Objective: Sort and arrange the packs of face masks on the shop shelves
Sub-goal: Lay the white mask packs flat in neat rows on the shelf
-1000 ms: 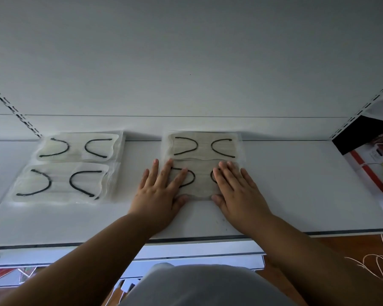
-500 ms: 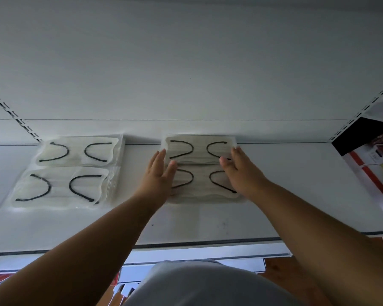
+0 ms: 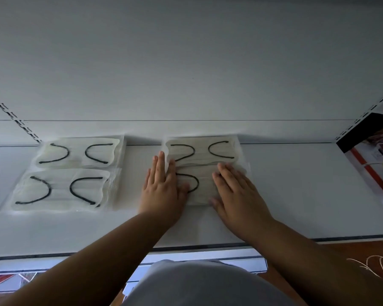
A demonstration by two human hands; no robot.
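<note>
Left hand (image 3: 161, 191) and right hand (image 3: 237, 193) press flat on the near mask pack (image 3: 199, 184).

Dim, flat light, soft shadows (edges curved), mild blur

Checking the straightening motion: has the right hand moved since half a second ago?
Yes. The right hand has come back toward the shelf's front edge, off the rear pack onto the front pack.

clear mask packs (image 3: 202, 152), flat, four stacks on shelf (image 3: 296, 195)
</note>
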